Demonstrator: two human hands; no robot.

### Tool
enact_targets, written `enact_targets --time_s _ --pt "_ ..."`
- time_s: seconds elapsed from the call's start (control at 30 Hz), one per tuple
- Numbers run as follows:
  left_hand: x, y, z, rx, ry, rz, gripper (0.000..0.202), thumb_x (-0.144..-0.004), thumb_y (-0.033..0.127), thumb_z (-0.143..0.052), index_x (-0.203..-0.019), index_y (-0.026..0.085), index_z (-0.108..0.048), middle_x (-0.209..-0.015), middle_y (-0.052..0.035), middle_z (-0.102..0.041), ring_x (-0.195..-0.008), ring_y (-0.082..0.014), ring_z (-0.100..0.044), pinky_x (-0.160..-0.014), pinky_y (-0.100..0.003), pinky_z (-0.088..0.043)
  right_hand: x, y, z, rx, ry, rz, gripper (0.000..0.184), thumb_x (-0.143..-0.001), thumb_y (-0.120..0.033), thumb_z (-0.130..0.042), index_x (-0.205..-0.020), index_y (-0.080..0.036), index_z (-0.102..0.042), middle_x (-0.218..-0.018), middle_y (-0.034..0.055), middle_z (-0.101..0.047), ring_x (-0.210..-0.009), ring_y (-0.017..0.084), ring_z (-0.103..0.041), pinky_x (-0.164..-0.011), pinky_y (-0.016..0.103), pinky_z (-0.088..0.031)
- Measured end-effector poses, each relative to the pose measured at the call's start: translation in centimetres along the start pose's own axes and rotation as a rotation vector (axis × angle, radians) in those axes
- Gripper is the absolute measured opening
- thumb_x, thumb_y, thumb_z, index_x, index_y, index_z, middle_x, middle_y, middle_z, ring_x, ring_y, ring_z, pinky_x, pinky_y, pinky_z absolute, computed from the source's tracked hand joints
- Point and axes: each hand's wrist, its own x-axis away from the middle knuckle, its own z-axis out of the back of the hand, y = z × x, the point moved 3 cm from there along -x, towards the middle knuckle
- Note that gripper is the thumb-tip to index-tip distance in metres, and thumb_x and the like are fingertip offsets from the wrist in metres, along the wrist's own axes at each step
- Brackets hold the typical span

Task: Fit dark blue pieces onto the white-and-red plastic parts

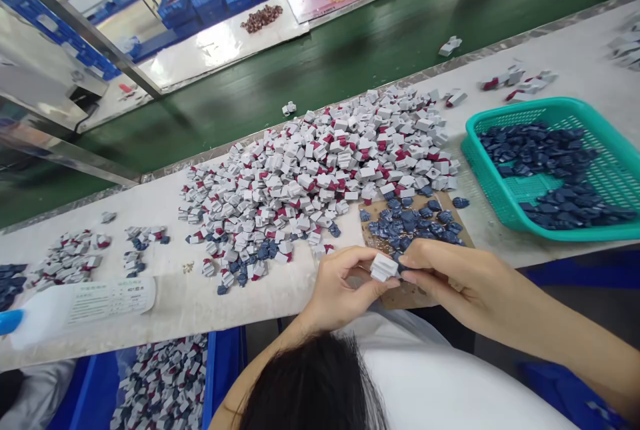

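Note:
My left hand (pixel 340 287) pinches a small white plastic part (pixel 384 267) just above the table's near edge. My right hand (pixel 450 277) meets it from the right, its fingers closed on a dark blue piece (pixel 401 265) at the white part's end. Just beyond my hands lies a brown card (pixel 373 233) carrying several loose dark blue pieces (pixel 415 222). Behind that spreads a large heap of white-and-red parts (pixel 325 170) on the white table (pixel 200 303).
A teal basket (pixel 615 170) of dark blue pieces stands at the right. A white bottle (pixel 85 307) lies at the near left by smaller piles (pixel 70 260). A blue bin (pixel 223 363) of assembled parts sits below the table. A green conveyor (pixel 350 50) runs behind.

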Motion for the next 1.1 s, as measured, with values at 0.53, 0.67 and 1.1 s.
enact_targets --time_s 0.53,0.67,1.1 --pt "-1.2 0.1 -1.3 -0.163 -0.055 -0.234 0.033 -0.092 0.047 -0.035 -0.073 0.021 -0.046 -0.066 -0.0011 -0.049 -0.062 -0.0169 -0.044 -0.062 -0.031 -0.037 -5.5 -0.4 -2.2 -0.853 0.288 -0.493 0.058 -0.076 -0.077 -0.053 -0.08 -0.02 -0.063 -0.086 0.0057 -0.068 -0.086 0.02 -0.065 -0.078 0.031 -0.054" --pt "-1.1 0.2 -1.9 -0.323 0.051 -0.336 0.05 -0.097 0.05 -0.018 -0.074 0.022 -0.052 -0.069 -0.0057 -0.056 -0.069 -0.0207 -0.051 -0.071 -0.035 -0.042 -6.1 -2.1 -3.9 -1.088 0.178 -0.602 0.064 -0.066 -0.082 -0.059 -0.068 -0.019 -0.062 -0.072 0.0058 -0.069 -0.074 0.02 -0.066 -0.071 0.03 -0.054" --pt "-0.5 -0.5 0.8 -0.258 0.131 -0.118 0.052 -0.095 0.059 -0.028 -0.07 0.02 -0.053 -0.069 -0.0049 -0.058 -0.067 -0.0185 -0.054 -0.066 -0.033 -0.047 -7.2 -0.5 -5.2 -1.192 0.207 -0.717 0.063 -0.077 -0.08 -0.046 -0.074 -0.019 -0.062 -0.075 0.0092 -0.068 -0.073 0.023 -0.065 -0.063 0.033 -0.054"
